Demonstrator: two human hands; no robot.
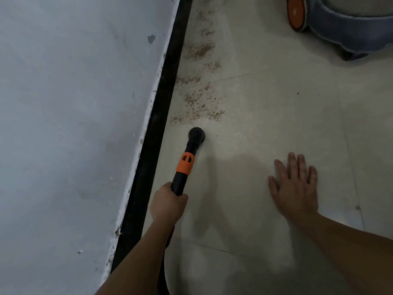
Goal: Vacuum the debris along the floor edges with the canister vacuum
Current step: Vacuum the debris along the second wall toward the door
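— What do we have on the left?
— A grey wall (74, 124), then black skirting (161, 103). Our left hand (168, 204) grips the wand (185, 165); its nozzle (196, 135) sits just short of the debris (197, 105) along the edge.
— And rightward?
— Our right hand (294, 186) lies spread, fingers straight, holding nothing. The canister vacuum (340, 24) stands at the upper right.

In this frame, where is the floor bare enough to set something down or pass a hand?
Bare tile lies between the debris and the canister vacuum, ahead of the open right hand. A narrower patch sits between the wand, gripped by the left hand, and the right hand. Crowded: the strip along the baseboard, with debris and the nozzle.
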